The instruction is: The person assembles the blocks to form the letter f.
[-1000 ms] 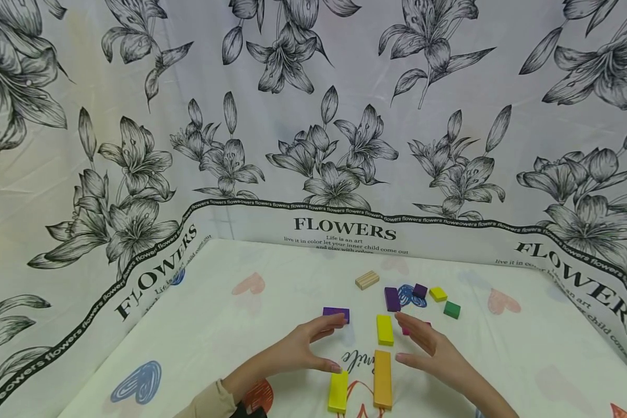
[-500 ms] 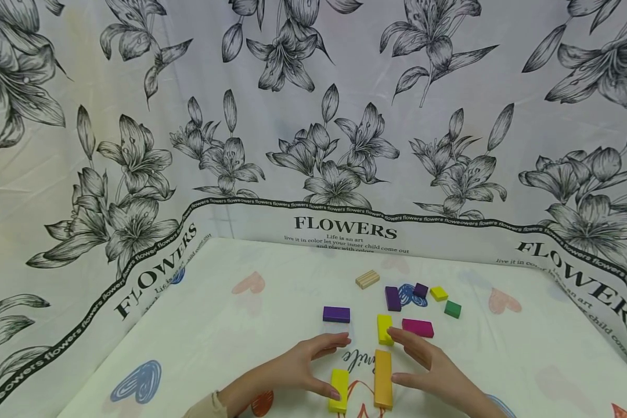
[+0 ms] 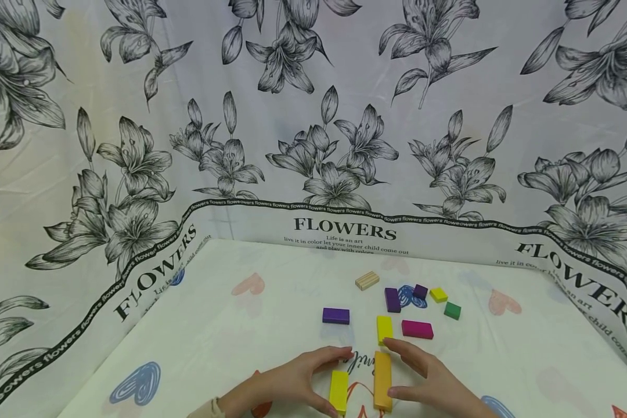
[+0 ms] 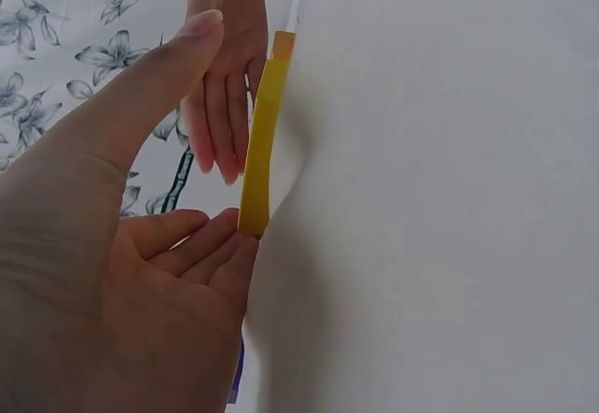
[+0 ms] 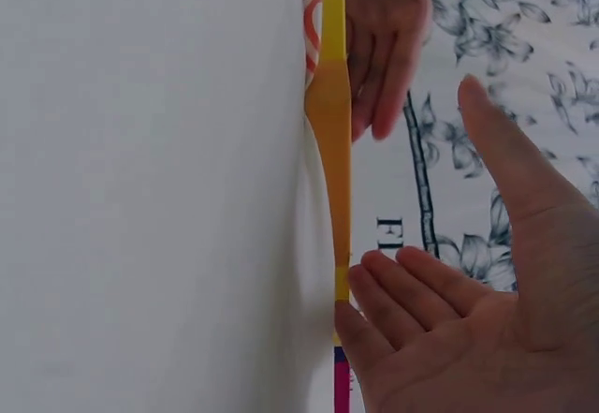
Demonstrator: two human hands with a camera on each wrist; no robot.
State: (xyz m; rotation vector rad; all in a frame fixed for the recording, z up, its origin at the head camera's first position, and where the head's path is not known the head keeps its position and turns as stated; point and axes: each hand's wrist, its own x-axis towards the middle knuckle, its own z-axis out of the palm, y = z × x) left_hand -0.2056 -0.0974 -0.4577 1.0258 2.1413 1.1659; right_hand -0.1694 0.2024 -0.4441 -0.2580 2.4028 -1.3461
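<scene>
In the head view my left hand (image 3: 298, 377) arches around the yellow block (image 3: 338, 390) at the front, fingers at its far end and thumb by its near end. The left wrist view shows the fingers close to that yellow block (image 4: 260, 160) and the thumb well apart from it. My right hand (image 3: 423, 374) spreads beside the long orange block (image 3: 382, 380). Its thumb is near the block's right side, and its fingertips lie between the orange block and a second yellow block (image 3: 384, 330). In the right wrist view, thumb and fingers stand wide apart. Contact is unclear for both hands.
Behind lie two purple blocks (image 3: 336, 316), a magenta block (image 3: 417, 329), a small dark cube (image 3: 420, 291), a small yellow block (image 3: 438, 294), a green block (image 3: 452, 310) and a striped wooden piece (image 3: 367, 280). A flowered curtain (image 3: 313, 139) hangs behind the table.
Both hands have moved down toward the near side, the left one around the front yellow block and the right one beside the orange block. The purple and magenta blocks they covered now show fully.
</scene>
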